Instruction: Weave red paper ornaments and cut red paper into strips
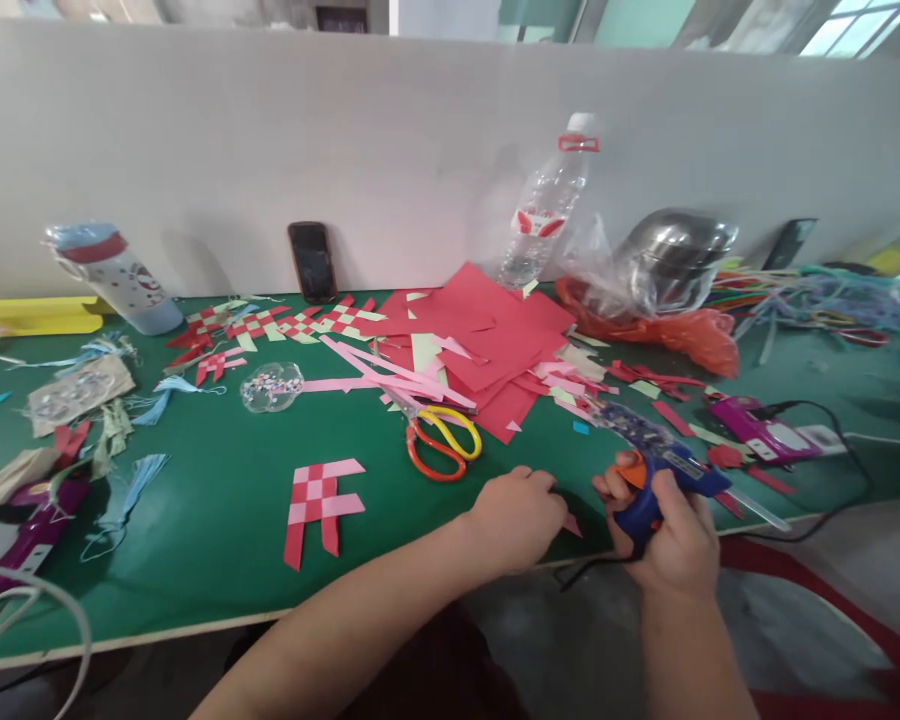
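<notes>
Right hand (679, 530) at near edge of green bench (217, 530), grip clenched round handle of blue glue gun (686, 463); gun lies over right side of bench edge, nozzle end toward the paper pile, clear glue stick (759, 508) poking out the back. Left hand (521, 515) just left of it, palm down, fingers curled at the edge; can't tell if grip has anything, pinkish paper scrap (572, 525) right beside the fingertips. Red-and-pink woven paper piece (313, 490) flat on bench, left of left hand, apart from it. Next out: blue tassel (139, 485) to the left, scissors (412, 408) with red and yellow loops, purple device (769, 432) far right. Beyond: clear bead dish (271, 387), loose pink strips (405, 375), heap of red paper sheets (487, 325), orange-red plastic bag (694, 338). Back: row of woven pieces (300, 325), tilted tumbler (124, 280), phone (313, 262) leaning on pale partition (270, 130), clear bottle (544, 215), metal container (679, 255).
</notes>
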Action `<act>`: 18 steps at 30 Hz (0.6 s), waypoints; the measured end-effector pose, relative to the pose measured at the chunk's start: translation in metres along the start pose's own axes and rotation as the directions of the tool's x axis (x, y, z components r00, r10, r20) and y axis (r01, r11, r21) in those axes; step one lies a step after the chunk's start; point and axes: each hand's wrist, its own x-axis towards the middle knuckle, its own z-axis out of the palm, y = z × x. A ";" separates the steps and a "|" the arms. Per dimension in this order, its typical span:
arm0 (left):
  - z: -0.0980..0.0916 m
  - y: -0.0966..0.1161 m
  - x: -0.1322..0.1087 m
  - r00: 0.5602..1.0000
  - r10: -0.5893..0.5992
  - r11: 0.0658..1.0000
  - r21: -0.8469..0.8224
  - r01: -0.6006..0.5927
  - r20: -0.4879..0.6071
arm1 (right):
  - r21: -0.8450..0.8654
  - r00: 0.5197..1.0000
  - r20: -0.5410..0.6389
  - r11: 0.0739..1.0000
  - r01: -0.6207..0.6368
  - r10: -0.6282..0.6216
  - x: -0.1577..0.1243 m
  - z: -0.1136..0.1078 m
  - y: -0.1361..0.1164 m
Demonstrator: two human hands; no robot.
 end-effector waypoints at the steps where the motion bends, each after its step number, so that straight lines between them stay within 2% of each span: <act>1: 0.001 0.001 0.003 1.000 -0.013 1.000 0.020 0.013 0.020 | 0.001 1.000 -0.019 1.000 0.006 -0.006 0.003 -0.003 -0.001; 7: -0.002 0.000 0.009 0.997 -0.007 0.998 0.061 0.002 0.082 | -0.034 0.998 -0.043 0.998 -0.047 0.045 0.010 -0.017 0.007; 10: -0.010 -0.013 0.018 0.993 -0.020 0.997 0.077 0.011 0.115 | -0.045 0.999 0.006 0.998 -0.053 0.053 0.008 -0.020 0.011; 13: -0.019 -0.028 0.026 0.991 -0.047 0.995 0.094 0.036 0.122 | -0.041 0.999 0.005 0.998 -0.041 0.041 0.007 -0.018 0.009; 18: -0.022 -0.031 0.023 0.979 0.071 0.995 0.057 -0.084 0.190 | -0.091 0.992 0.069 0.991 -0.100 0.106 0.006 -0.016 0.004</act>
